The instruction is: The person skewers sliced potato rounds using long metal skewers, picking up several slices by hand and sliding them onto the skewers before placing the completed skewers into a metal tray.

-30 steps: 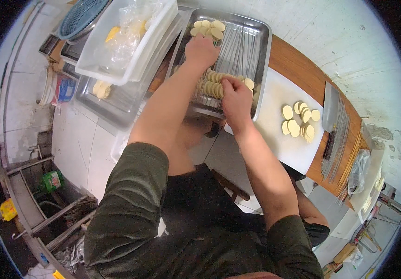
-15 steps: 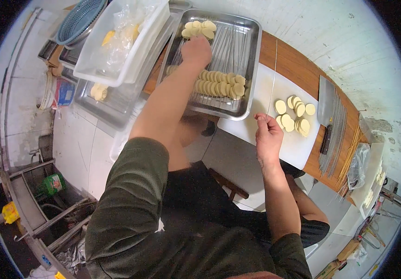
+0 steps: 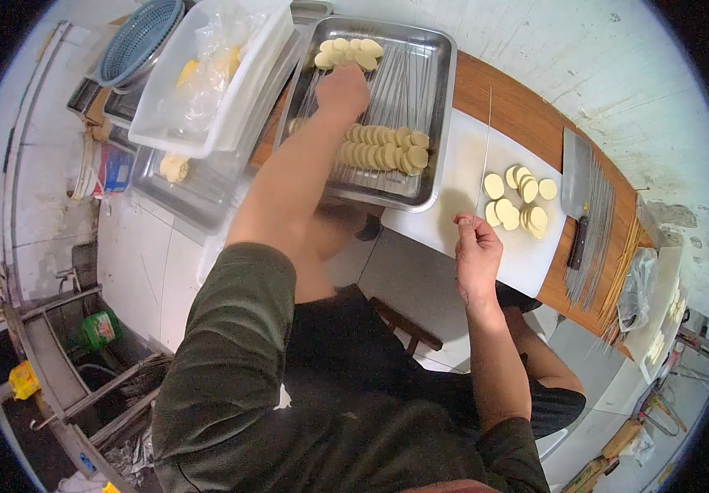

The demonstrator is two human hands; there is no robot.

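Note:
My left hand (image 3: pixel 343 90) is closed inside a metal tray (image 3: pixel 445 99), right below a cluster of pale yellow round slices (image 3: pixel 366 61). Whatever its fingers grip is hidden under the hand. Thin metal skewers (image 3: pixel 400 82) lie along the tray, and rows of overlapping yellow slices (image 3: pixel 387 156) fill its near part. Over the near edge of a white cutting board (image 3: pixel 445 193), my right hand (image 3: pixel 478 251) pinches a thin metal skewer (image 3: pixel 486 152) by its lower end, its tip pointing away from me. Several loose yellow slices (image 3: pixel 494 186) rest on the board to the right of that skewer.
A cleaver (image 3: pixel 575 172) lies right of the board, beside a bundle of metal skewers (image 3: pixel 597 230) and some wooden sticks (image 3: pixel 622 283). At the left stand a white plastic bin (image 3: pixel 153 115) with clear bags, a blue basket (image 3: pixel 141 45) and another metal tray (image 3: pixel 194 197).
My right hand has come down slightly with the skewer, whose tip is a little lower. My left hand stays beside the far slices, and the whole view has shifted slightly.

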